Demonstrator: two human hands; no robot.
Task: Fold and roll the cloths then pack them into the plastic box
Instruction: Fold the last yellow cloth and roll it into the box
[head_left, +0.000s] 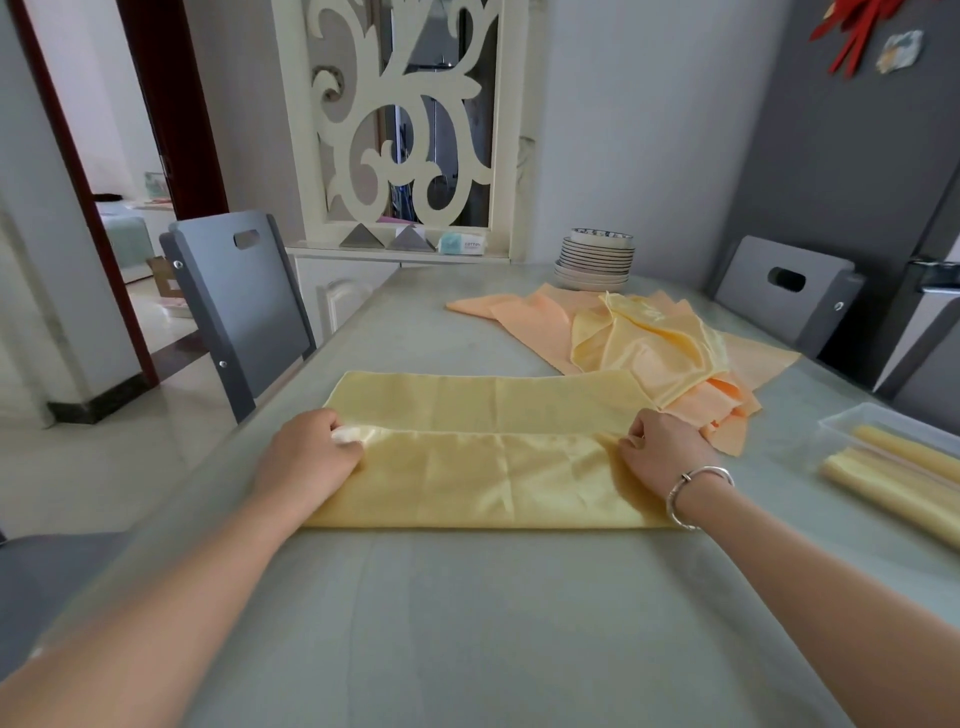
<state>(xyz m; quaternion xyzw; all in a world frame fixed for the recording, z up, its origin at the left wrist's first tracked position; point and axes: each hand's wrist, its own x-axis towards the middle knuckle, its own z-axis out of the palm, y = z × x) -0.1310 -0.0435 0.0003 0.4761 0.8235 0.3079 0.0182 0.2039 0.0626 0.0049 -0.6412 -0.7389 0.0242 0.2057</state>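
A yellow satin cloth (483, 467) lies across the middle of the table, its near part folded over the far part. My left hand (309, 457) pinches the folded edge at the cloth's left end. My right hand (662, 449), a bracelet on its wrist, pinches the same edge at the right end. A clear plastic box (852, 421) sits at the right edge of the table with rolled yellow cloths (893, 480) lying in it. Behind the right hand lies a loose heap of yellow and orange cloths (654, 348).
A stack of plates with a bowl on top (595, 260) stands at the far end of the grey table (493, 623). Grey chairs stand at the left (244, 306) and at the far right (784, 291). A fridge door (930, 322) is at the right.
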